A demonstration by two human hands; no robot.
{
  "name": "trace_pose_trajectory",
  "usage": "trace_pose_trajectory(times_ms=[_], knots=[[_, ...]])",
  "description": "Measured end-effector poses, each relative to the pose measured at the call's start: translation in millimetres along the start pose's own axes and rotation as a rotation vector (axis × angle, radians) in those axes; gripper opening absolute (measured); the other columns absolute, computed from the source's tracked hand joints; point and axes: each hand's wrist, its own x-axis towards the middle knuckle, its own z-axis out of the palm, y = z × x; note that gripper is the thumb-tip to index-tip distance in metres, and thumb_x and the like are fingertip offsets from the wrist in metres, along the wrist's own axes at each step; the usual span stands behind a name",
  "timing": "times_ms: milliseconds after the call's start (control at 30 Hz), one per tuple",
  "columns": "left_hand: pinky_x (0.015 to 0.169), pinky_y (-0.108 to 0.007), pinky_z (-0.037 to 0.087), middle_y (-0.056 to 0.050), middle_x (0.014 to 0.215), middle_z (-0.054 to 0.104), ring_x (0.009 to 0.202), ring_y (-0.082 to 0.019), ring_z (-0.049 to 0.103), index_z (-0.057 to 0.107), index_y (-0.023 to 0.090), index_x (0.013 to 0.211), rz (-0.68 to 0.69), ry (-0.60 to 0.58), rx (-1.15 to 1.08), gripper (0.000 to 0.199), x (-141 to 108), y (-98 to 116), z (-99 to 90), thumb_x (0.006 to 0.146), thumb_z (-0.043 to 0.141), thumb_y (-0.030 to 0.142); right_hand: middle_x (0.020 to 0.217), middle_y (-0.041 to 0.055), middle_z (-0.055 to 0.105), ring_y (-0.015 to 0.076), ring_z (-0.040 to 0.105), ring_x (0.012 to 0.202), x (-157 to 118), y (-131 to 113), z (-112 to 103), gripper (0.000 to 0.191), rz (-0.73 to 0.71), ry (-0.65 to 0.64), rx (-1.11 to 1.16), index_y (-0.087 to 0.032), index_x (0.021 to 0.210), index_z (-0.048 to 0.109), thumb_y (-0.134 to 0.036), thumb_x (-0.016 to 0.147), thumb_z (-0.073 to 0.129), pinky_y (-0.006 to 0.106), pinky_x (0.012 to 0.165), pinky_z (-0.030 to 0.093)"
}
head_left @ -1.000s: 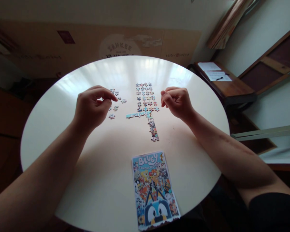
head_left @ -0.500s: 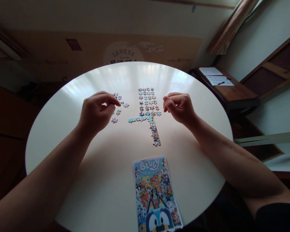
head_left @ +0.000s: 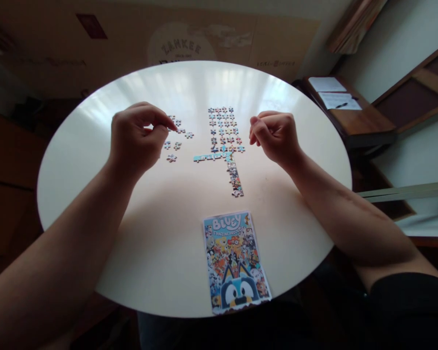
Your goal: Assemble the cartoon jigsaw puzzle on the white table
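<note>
My left hand [head_left: 136, 136] hovers at the left of the table, fingers curled and thumb close to the forefinger, with nothing visible between them. Its forefinger tip overlaps the loose puzzle pieces [head_left: 177, 145] in view; I cannot tell whether it touches them. My right hand [head_left: 275, 136] is closed, thumb against the curled fingers, right of the rows of puzzle pieces [head_left: 221, 131]. Whatever it may hold is hidden. Below these rows, joined pieces form a blue edge strip [head_left: 209, 157] and a multicoloured strip [head_left: 235, 180] running towards me.
A colourful Bluey picture sheet [head_left: 233, 262] lies at the near edge of the white round table [head_left: 160, 272]. To the right, a wooden side table [head_left: 368, 118] bears papers [head_left: 338, 100] and a pen. Printed brown board [head_left: 284, 39] stands behind the table.
The whole view has shifted, so table, puzzle and sheet sit higher in the picture. My left hand shows slightly further left relative to the loose pieces. My right hand keeps its closed pose.
</note>
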Motion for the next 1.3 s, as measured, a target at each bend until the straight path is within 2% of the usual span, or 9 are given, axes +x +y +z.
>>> trace_pose_trajectory(times_ms=[300,533,633,800,1000,1200,1300], knots=[[0.051,-0.023,0.044,-0.003,0.083,0.067,0.075,-0.012,0.059,0.074,0.015,0.076,-0.035,-0.02,0.043,0.021,0.7,0.8,-1.4,0.077,0.055,0.006,0.054,0.0015,0.053,0.0147,0.056,0.06,0.7,1.0,-0.4,0.055,0.011,0.004,-0.016,-0.022,0.055,0.06,-0.047,0.102,0.048,0.034,0.066,0.049],[0.052,-0.025,0.047,-0.002,0.078,0.066,0.071,-0.013,0.06,0.072,0.019,0.073,0.006,0.035,0.014,0.018,2.1,-0.7,-5.5,0.074,0.058,0.007,0.053,0.0007,0.057,0.0119,0.054,0.053,1.2,-2.6,1.6,0.051,-0.025,0.016,0.043,-0.021,0.052,0.061,-0.034,0.099,0.051,0.03,0.059,0.046],[0.051,-0.026,0.047,-0.002,0.079,0.067,0.072,-0.015,0.061,0.071,0.021,0.073,-0.021,0.087,0.012,0.02,4.2,-3.5,-14.1,0.073,0.055,0.008,0.054,0.0008,0.058,0.0121,0.055,0.052,-0.2,-2.9,3.1,0.049,-0.009,0.003,0.072,-0.02,0.051,0.062,-0.032,0.098,0.051,0.03,0.054,0.043],[0.049,-0.023,0.046,-0.001,0.081,0.069,0.071,-0.015,0.063,0.069,0.022,0.087,-0.131,0.221,0.02,0.022,10.0,-16.0,-30.6,0.074,0.055,0.012,0.056,0.002,0.062,0.0131,0.053,0.05,-2.2,3.0,4.3,0.048,0.022,0.024,0.101,-0.021,0.05,0.062,-0.032,0.096,0.052,0.031,0.05,0.04],[0.051,-0.026,0.046,-0.001,0.079,0.07,0.066,-0.015,0.062,0.07,0.022,0.083,-0.18,0.197,0.058,0.021,14.1,-30.2,-30.5,0.071,0.056,0.012,0.057,0.0024,0.062,0.0118,0.051,0.05,-2.1,6.2,2.9,0.048,0.059,0.034,0.107,-0.02,0.05,0.062,-0.032,0.096,0.053,0.029,0.049,0.039],[0.06,-0.029,0.048,0.001,0.078,0.069,0.071,-0.017,0.064,0.071,0.026,0.081,-0.181,0.172,0.056,0.019,13.8,-28.2,-25.2,0.072,0.061,0.011,0.056,0.0016,0.061,0.011,0.052,0.051,-1.4,4.2,4.2,0.049,0.058,0.034,0.097,-0.02,0.05,0.062,-0.033,0.096,0.052,0.029,0.051,0.04],[0.061,-0.03,0.048,0.001,0.076,0.067,0.07,-0.015,0.062,0.071,0.024,0.082,-0.156,0.179,0.064,0.015,13.4,-27.6,-25.7,0.074,0.064,0.014,0.056,0.0013,0.06,0.0109,0.052,0.051,-0.8,4.9,4.2,0.05,0.061,0.034,0.09,-0.021,0.05,0.062,-0.035,0.097,0.052,0.028,0.051,0.04]])
